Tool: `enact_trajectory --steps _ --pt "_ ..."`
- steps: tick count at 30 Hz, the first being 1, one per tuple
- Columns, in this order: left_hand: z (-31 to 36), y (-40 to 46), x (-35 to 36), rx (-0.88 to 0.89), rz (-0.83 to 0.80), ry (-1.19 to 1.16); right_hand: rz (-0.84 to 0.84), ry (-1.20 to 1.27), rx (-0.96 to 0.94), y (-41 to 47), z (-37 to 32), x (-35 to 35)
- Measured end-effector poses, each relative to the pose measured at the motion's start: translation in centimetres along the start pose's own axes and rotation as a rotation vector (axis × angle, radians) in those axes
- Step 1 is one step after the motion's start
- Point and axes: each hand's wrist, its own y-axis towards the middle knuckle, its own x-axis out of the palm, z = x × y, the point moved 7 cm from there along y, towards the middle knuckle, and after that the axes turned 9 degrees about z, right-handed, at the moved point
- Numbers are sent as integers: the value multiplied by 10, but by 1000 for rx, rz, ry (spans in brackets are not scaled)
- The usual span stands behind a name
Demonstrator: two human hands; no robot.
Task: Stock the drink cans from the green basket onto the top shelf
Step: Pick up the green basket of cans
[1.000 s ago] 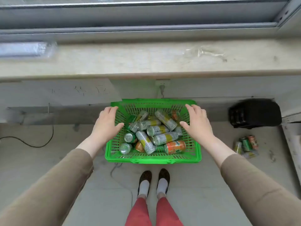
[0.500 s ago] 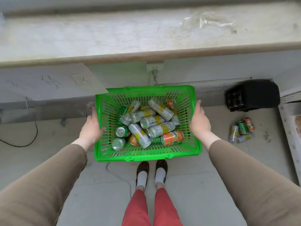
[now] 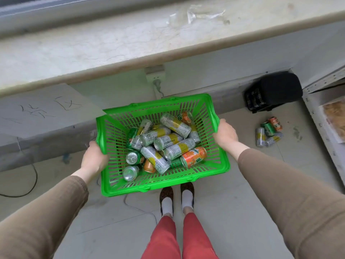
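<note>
A green plastic basket [image 3: 186,179] is held in front of me, above the floor and tilted a little. Inside it lie several drink cans: silver-and-yellow ones [image 3: 179,148], an orange can [image 3: 194,157] at the near right and green cans [image 3: 133,157] at the left. My left hand [image 3: 93,159] grips the basket's left rim. My right hand [image 3: 225,135] grips its right rim. A pale stone ledge [image 3: 112,45] runs across the top of the view.
Several loose cans [image 3: 268,131] lie on the floor at the right, near a black bag [image 3: 274,90]. A white shelf unit's edge [image 3: 324,139] stands at the far right. A wall socket [image 3: 155,75] with a plug sits behind the basket; cables trail over the floor at the left.
My hands went from hovering over the cans to the basket's two side rims and took hold. The basket has come up off the floor toward me, and my view has tilted.
</note>
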Motion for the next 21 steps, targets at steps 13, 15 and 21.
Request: enact_trajectory --steps 13,15,21 --pt "224 -118 43 517 -92 149 18 176 416 -113 281 -53" --pt "277 -151 71 599 -121 188 38 212 503 -130 340 -61" --pt "435 -274 177 806 -199 277 119 391 760 -170 530 -76"
